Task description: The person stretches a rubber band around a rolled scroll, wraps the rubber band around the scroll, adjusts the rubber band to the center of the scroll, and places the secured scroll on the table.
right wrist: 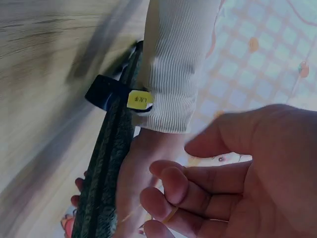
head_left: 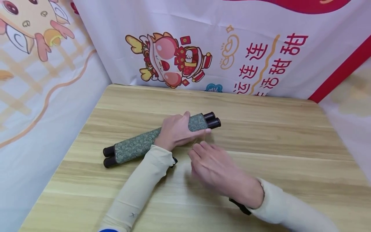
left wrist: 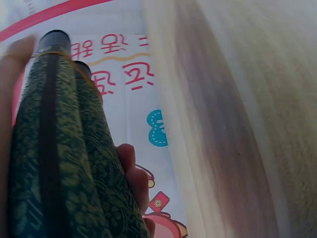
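A scroll (head_left: 134, 146) rolled from both ends lies slanted on the table, covered in green patterned cloth with dark knobs (head_left: 214, 123) at its ends. My left hand (head_left: 175, 130) grips it toward its right end, index finger stretched out beside the knobs. Around that end in the left wrist view runs a thin orange-yellow rubber band (left wrist: 54, 52). Just below, my right hand (head_left: 215, 167) has its fingers curled on a stretched part of this band. Between those fingers (right wrist: 174, 186) the right wrist view shows a bit of yellow band; their exact hold is partly hidden.
The wood-grain table (head_left: 275, 154) extends on both sides of the scroll. Behind it hangs a white printed cloth (head_left: 188, 19), and another patterned cloth (head_left: 43, 106) hangs on the left. A dark strap with a yellow label (right wrist: 138, 99) sits on the left wrist.
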### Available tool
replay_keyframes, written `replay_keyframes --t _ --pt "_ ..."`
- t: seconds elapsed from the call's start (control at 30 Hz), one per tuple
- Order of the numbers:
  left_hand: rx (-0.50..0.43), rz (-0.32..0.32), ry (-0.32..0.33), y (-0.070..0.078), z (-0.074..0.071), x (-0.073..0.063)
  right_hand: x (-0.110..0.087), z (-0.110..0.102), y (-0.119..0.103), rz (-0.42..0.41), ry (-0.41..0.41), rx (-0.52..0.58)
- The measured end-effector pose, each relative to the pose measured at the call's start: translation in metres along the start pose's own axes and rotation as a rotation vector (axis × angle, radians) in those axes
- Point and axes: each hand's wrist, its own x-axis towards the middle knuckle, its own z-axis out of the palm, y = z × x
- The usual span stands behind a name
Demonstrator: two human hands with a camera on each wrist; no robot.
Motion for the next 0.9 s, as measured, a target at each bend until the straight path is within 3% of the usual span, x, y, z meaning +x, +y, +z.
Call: replay_keyframes --t 0.1,0.23,0.43,0.53,0.7,0.8,0.9 --pt "0.025 0.028 0.017 0.002 -0.001 -0.001 -0.004 -0.004 0.007 0.104 -0.105 -0.043" --pt "0.023 0.054 0.033 0.005 -0.005 -0.004 -0.010 -0.003 0.023 0.328 -0.226 -0.104" --pt "-0.003 0.066 0.041 0.011 -0.008 -0.009 -0.020 0.011 0.058 0.539 -0.060 0.027" --pt "-0.032 0.050 0.047 0.008 -0.008 -0.009 -0.027 0.016 0.080 0.608 -0.078 0.073" --pt "-0.082 0.021 0.062 -0.002 -0.009 -0.009 -0.045 0.030 0.111 0.685 -0.096 0.148" --pt "-0.093 0.037 0.068 -0.005 -0.008 -0.009 -0.049 0.036 0.111 0.659 -0.002 0.236" --pt "-0.099 0.055 0.065 -0.003 -0.008 -0.008 -0.040 0.036 0.100 0.581 0.082 0.320"
